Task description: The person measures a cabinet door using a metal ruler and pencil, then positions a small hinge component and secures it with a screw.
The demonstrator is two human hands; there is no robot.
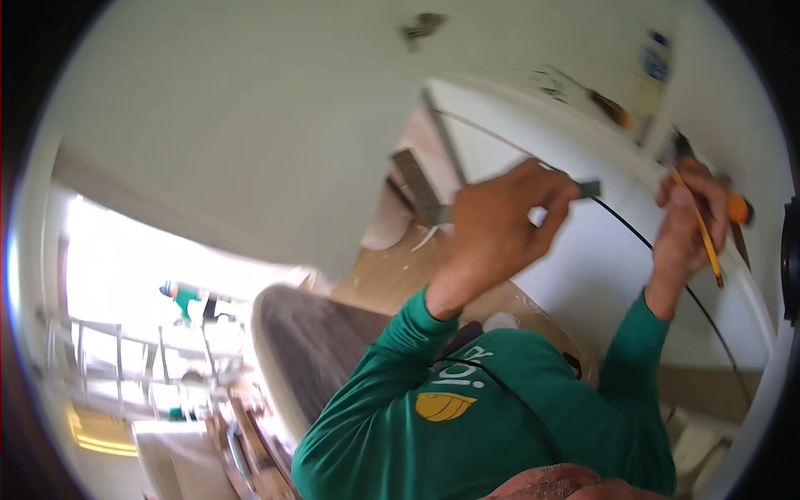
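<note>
Overhead, my left hand (500, 218) is raised against a white panel (583, 267), its grip pressed together on a small grey flat piece (588, 189) that sticks out just past my fingertips toward my right. My right hand (687, 218) is up beside it, well apart, curled shut around a yellow pencil (704, 233) and an orange-handled tool (737, 208). The pencil's long axis runs steeply down through my fist, its lower end pointing toward my wrist.

A thin black cable (642, 237) runs from just beside the grey piece in my left grip, slanting down past the inside of my right wrist and on toward the lower right. So the cable lies between the two hands; its upper end is nearest my left fingertips, and its middle passes closer to my right forearm.

Both green sleeves (500, 400) fill the lower middle. A curved white frame edge (733, 275) bends past my right hand.

I cannot make out what the grey piece is, nor whether the cable is joined to it or only passes behind it. The working end of the orange tool is hidden by my fingers and blur. Beyond my left elbow lie a dark rounded surface (317, 350) and a bright, washed-out area with pale railings (117, 350).
</note>
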